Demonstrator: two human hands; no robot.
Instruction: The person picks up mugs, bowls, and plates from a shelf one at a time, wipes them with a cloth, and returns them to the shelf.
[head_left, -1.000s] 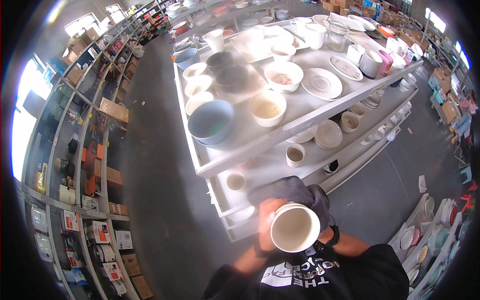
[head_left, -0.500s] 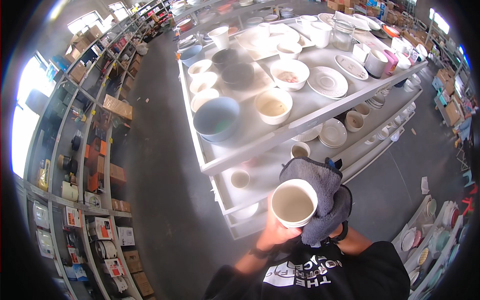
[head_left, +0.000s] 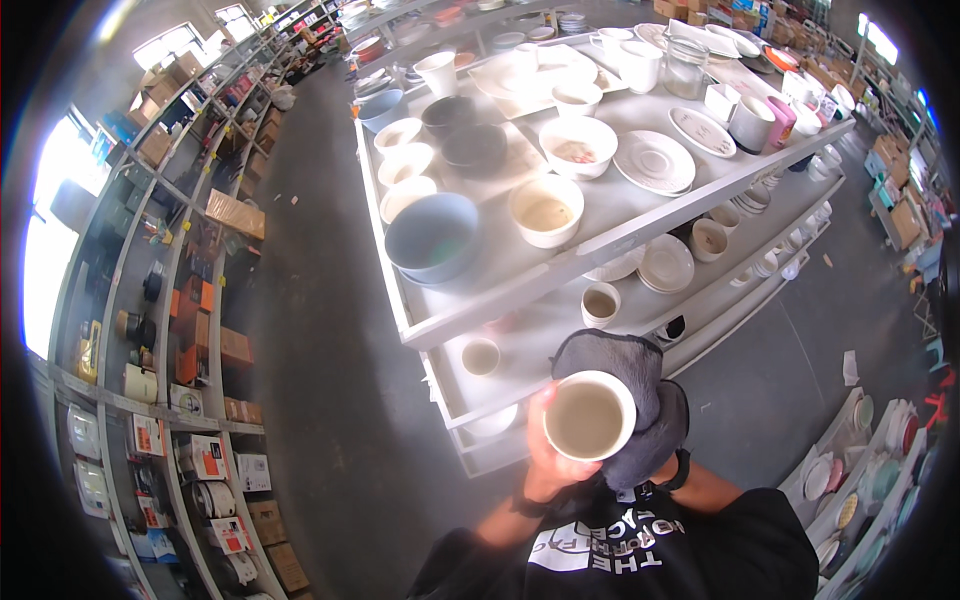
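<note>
My left hand (head_left: 550, 466) is wrapped round a white cup (head_left: 589, 417), thumb along its near side. The cup's open mouth faces up toward me, and its inside shows no contents. A dark grey cloth (head_left: 655, 400) covers most of my right hand (head_left: 666, 470), whose fingers are hidden in its folds. That cloth presses against the right and far sides of the cup. Just beyond, on the rack's lower shelf, stand another cup (head_left: 600, 303) and a small white cup (head_left: 481, 357).
A white tiered rack (head_left: 600, 245) spans the middle, its top holding a blue-grey bowl (head_left: 432, 238), a cream bowl (head_left: 546, 211), plates and a glass jar (head_left: 685, 70). Tall shelving (head_left: 170, 400) with boxed goods runs along the left. More crockery stands on a low rack (head_left: 850, 480) at right.
The cloth has shifted slightly left and down around the cup's far side, with its folds rearranged. The cup has dropped slightly toward me, still in my left hand.
</note>
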